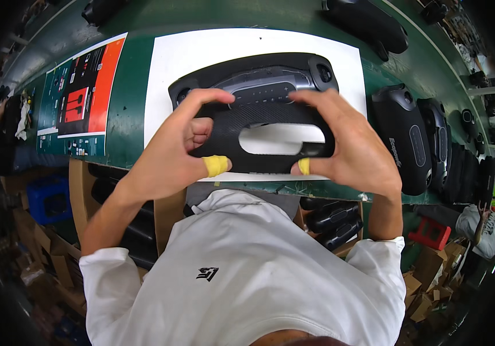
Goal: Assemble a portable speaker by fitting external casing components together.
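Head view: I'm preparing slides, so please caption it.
Left hand and right hand, both with yellow thumb tape, hold a black portable speaker over a white sheet on a green workbench.

Before me a large sheet [201, 49] lies on the bench [134, 86], and a speaker [270, 112] is over it, between my left grip [172, 147] and my right grip [354, 147]. Left of the sheet lies a poster [89, 95]; right of it stands a row of speakers [403, 130], with a further speaker [371, 26] at the far right. On the near side, below the bench edge, sits a left carton [78, 196].
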Demonstrator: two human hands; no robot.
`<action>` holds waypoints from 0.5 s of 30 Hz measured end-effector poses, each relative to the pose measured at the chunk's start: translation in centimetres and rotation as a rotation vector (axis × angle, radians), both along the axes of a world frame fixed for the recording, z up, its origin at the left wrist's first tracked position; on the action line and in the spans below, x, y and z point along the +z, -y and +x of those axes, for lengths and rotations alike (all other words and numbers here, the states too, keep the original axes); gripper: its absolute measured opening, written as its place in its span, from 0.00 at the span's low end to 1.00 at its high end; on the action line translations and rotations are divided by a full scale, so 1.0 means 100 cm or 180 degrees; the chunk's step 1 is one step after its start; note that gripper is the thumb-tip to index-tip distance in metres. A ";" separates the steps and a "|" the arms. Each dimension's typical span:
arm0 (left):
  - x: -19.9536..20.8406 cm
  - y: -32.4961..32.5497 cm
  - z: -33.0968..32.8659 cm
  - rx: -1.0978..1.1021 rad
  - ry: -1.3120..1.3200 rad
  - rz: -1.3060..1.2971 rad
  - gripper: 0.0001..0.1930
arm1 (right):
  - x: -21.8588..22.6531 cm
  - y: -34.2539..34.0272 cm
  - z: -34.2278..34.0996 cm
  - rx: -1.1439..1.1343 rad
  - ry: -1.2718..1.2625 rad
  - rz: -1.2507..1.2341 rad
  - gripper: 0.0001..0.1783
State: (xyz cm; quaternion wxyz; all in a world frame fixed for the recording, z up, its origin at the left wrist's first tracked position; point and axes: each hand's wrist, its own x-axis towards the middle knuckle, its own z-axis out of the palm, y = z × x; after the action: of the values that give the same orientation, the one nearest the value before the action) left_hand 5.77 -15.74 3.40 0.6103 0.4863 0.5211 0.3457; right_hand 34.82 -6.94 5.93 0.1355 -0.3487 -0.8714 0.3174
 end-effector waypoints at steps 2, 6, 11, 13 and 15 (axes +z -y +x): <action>0.003 0.001 0.004 0.0184 0.0052 0.0305 0.40 | 0.003 -0.010 0.006 -0.0242 -0.0022 0.0006 0.59; -0.002 -0.008 -0.002 0.0437 -0.0009 0.0613 0.34 | -0.005 -0.022 0.018 -0.0920 -0.0098 -0.0847 0.52; -0.006 -0.014 0.001 0.0546 -0.0485 0.0508 0.32 | -0.032 -0.026 0.022 -0.0769 -0.0426 0.0342 0.50; 0.000 -0.015 0.004 0.0621 -0.0371 0.0370 0.31 | -0.030 -0.025 0.021 -0.0812 -0.0451 0.0353 0.48; 0.009 -0.015 0.010 0.0841 0.0129 0.0041 0.31 | -0.029 -0.025 0.023 -0.0768 -0.0408 0.0008 0.43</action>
State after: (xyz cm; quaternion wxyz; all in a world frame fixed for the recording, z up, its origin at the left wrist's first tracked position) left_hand 6.78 -14.20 4.30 0.5667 0.4103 0.5660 0.4361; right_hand 37.12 -4.41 3.03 0.2286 -0.4297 -0.8131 0.3194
